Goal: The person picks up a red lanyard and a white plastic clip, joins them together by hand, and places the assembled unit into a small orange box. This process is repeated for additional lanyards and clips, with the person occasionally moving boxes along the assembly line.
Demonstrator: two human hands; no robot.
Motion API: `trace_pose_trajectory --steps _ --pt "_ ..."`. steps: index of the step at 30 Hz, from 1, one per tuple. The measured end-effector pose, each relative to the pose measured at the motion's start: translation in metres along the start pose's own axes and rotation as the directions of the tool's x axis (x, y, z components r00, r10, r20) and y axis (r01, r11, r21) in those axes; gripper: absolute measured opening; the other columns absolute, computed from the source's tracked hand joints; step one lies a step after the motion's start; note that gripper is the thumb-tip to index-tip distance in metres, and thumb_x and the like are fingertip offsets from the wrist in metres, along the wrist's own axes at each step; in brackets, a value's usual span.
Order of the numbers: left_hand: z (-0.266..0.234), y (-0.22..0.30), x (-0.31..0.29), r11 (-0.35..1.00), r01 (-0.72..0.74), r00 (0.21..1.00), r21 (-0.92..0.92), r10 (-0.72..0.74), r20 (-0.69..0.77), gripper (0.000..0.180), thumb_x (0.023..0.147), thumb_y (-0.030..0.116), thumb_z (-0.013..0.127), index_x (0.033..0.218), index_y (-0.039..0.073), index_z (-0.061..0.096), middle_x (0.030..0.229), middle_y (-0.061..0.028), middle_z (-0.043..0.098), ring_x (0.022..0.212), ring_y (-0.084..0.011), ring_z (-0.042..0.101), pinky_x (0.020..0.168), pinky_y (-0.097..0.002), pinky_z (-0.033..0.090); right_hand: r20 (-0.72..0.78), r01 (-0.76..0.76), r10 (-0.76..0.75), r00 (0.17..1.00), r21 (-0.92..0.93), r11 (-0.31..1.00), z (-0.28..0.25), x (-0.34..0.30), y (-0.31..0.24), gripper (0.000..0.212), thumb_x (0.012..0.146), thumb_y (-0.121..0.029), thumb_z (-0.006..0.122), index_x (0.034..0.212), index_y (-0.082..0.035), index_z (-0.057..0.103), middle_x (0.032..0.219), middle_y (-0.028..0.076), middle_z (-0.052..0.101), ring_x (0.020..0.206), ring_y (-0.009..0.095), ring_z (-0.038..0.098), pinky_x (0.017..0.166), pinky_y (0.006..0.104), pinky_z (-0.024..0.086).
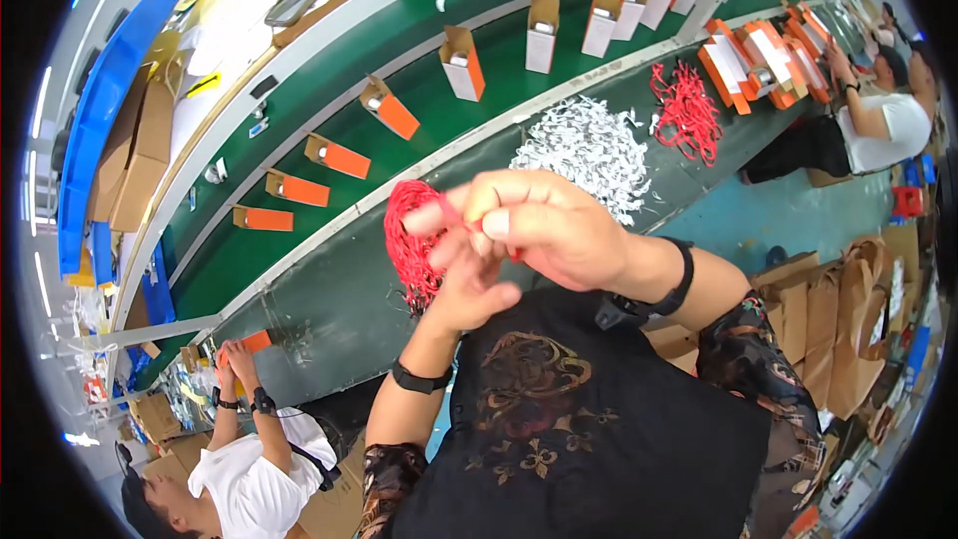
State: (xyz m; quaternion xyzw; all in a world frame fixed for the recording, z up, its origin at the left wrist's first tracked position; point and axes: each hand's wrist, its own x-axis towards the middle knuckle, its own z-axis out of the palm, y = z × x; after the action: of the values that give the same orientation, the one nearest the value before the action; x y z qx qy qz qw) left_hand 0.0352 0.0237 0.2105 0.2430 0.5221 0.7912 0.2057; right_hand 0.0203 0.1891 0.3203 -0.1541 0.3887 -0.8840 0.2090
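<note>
Right hand [559,237] pinched on red cord [478,227]; left hand [462,289] blurred, grip unclear, partly hiding red bundle [407,245]; white pile [584,148] beyond.

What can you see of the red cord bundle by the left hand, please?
The red cord bundle is a long mass of thin, textile-looking strands, with dark tips at its lower end. It shows against the dark green bench; the blurred left hand overlaps its right side, so contact is unclear.

Black top [619,429] — gold-toned ornamental print [532,379]; dark floral sleeves [755,369]; black wristbands [420,380], left and right
</note>
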Motion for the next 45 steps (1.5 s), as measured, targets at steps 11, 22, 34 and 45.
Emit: trace_pose_trajectory --steps 11,22,34,45 --pt "-0.02 -0.012 -0.022 0.959 0.28 0.914 0.055 -0.248 -0.321 0.023 0.101 0.024 0.057 0.095 0.002 0.063 0.068 0.0024 0.052 0.06 -0.0118 0.047 0.066 -0.0294 0.045 0.35 0.478 -0.604 0.716 -0.877 0.058 -0.089 -0.048 -0.006 0.011 0.076 -0.008 0.058 0.073 -0.002 0.067 0.131 0.031 0.055 0.115 0.038 0.06 0.096 0.0447 0.047" --pt "-0.033 0.022 -0.041 0.181 0.391 0.912 0.903 0.057 -0.406 0.024 0.087 0.018 0.071 0.073 0.0 0.063 0.058 -0.0105 0.051 0.051 -0.0218 0.048 0.052 -0.0334 0.041 -0.756 -0.736 -0.134 0.64 -0.654 0.174 -0.247 -0.123 0.156 0.018 0.083 -0.012 0.068 0.1 -0.009 0.071 0.111 0.013 0.065 0.093 0.029 0.067 0.079 0.0374 0.054" --pt "-0.035 0.031 -0.06 0.371 0.531 0.805 0.762 0.062 -0.59 0.024 0.091 0.018 0.069 0.077 -0.001 0.066 0.056 -0.0007 0.05 0.054 -0.0071 0.042 0.05 -0.0268 0.037 -0.612 -0.62 -0.16 0.774 -0.784 0.001 -0.318 -0.121 0.149 0.019 0.082 -0.014 0.066 0.1 -0.012 0.071 0.085 0.017 0.067 0.088 0.036 0.066 0.075 0.0457 0.053" --pt "-0.032 0.032 -0.049 0.342 0.461 0.858 0.819 0.063 -0.51 0.02 0.09 0.017 0.069 0.08 0.0 0.068 0.063 -0.0037 0.059 0.057 -0.0085 0.049 0.054 -0.0262 0.042 -0.525 -0.539 -0.134 0.84 -0.781 -0.317 -0.304 -0.106 0.155 0.012 0.084 -0.021 0.065 0.091 -0.011 0.067 0.091 0.016 0.064 0.084 0.036 0.066 0.074 0.0475 0.053"
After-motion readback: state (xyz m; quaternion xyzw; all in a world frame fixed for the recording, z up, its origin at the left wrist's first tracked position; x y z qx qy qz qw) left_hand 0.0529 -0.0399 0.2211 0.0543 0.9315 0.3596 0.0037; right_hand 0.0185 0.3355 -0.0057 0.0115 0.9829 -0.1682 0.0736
